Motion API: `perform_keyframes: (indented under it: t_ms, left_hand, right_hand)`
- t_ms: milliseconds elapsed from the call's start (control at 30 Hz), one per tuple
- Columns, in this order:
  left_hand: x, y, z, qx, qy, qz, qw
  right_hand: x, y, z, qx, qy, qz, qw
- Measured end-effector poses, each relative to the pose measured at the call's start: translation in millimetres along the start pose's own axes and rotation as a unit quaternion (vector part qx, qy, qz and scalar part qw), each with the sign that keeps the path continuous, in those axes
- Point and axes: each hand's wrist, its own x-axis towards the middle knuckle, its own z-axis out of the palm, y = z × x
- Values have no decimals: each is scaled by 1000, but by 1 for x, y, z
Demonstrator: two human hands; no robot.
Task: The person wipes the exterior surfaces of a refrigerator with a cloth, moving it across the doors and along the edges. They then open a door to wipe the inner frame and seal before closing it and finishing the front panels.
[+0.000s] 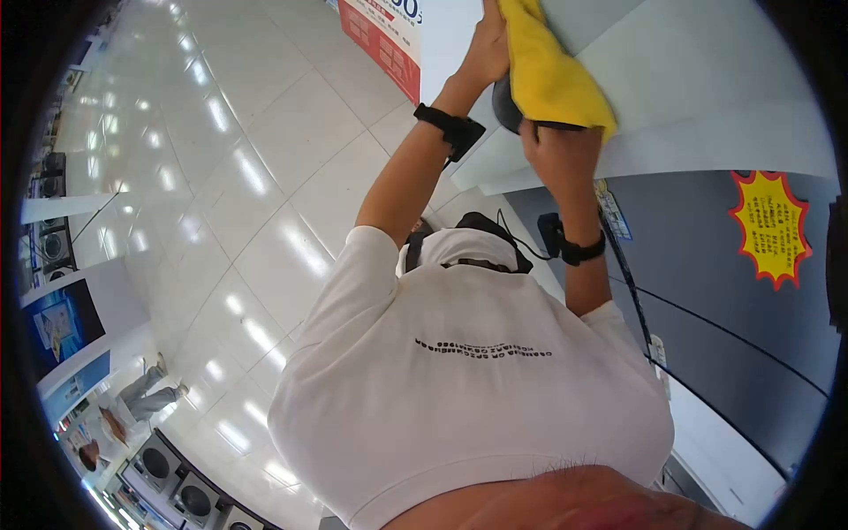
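Observation:
A yellow cloth (552, 84) with a dark edge lies against a pale, smooth surface (689, 79) at the top. My right hand (564, 157) grips the cloth's lower edge with bent fingers. Just left of the cloth is my left hand (486, 49), touching or very close to its side; its fingertips are hidden or cut off by the frame. Between my hands, a dark rounded shape (506, 104) shows beside the cloth; I cannot make out what it is.
Grey panels (689, 238) with a yellow-and-red star sticker (770, 228) stand at right. A red-and-white sign (384, 44) is at the top. Shiny floor tiles (300, 168) extend left. Far off at lower left are a person (110, 428) and front-loading machines (190, 499).

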Motion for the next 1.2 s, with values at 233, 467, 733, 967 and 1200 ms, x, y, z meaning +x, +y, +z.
perform_keyframes:
  t_ms: [233,467,733,967,1200]
  left_hand:
    - [-98,-139,-21,-84,-173,-172,966]
    - [-50,-98,-21,-113,-179,-163,964]
    - [4,21,-18,-11,-69,-196,978]
    - [-110,-81,-23,51,-42,-192,979]
    - [-103,-51,-28,3,-134,-296,946]
  right_hand:
    - [-41,-10,69,20,-161,-34,986]
    - [-19,-14,45,90,-112,-7,990]
    - [4,-5,27,341,-133,141,920]
    - [-41,-8,97,334,-207,176,903]
    - [-40,-29,97,370,-191,225,881]
